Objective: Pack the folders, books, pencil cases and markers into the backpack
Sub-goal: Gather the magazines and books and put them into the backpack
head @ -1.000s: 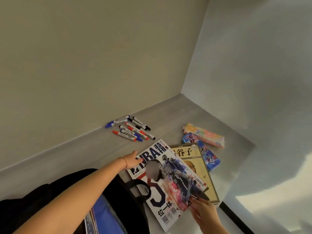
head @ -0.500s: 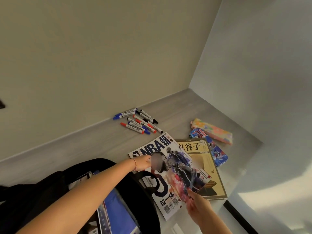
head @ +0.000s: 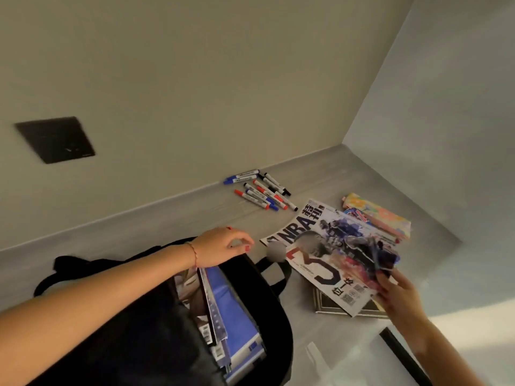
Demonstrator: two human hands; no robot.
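Holding the black backpack (head: 156,316) open at its far rim, the left hand (head: 220,246) has its grip loosely curled, pinching nothing clearly visible. A blue folder (head: 231,305) and books already stand inside. To pack well, tilt the NBA magazine (head: 331,246) upright and slide it spine-first beside them. The right hand (head: 398,293) grips its near right corner, lifted off a book beneath. Markers (head: 262,192) lie far on the grey bench (head: 139,227); two pencil cases (head: 381,215) sit right, by the corner walls. A dark wall plate (head: 55,139) hangs left.
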